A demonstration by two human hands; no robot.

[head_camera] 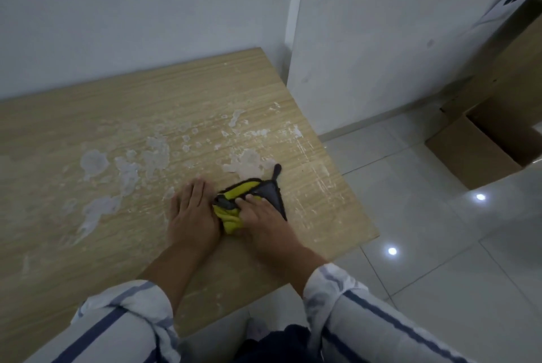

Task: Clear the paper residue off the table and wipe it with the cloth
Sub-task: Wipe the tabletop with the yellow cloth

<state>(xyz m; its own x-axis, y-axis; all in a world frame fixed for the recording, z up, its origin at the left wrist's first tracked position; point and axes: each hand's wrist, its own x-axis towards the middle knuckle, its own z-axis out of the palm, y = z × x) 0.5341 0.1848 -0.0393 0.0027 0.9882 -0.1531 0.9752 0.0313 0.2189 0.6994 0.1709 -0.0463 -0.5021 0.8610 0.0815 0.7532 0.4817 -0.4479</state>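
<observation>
**Q:** Where is the cloth, and who has it?

**A:** A bunched yellow cloth with dark edging lies on the wooden table, near its right front corner. The right hand lies on top of it, fingers laid over the folds and pressing down. I cannot tell whether the thumb pinches the fabric underneath. The left hand rests flat on the wood just beside the cloth, fingers straight and together, holding nothing.

**Q:** How much of the job looks done?

**A:** Little, by my reading. Whitish paper residue lies in patches and flecks across the middle and right of the tabletop, beyond both hands, with one patch just past the cloth. Clearing it and wiping the whole surface both seem still to do
</observation>
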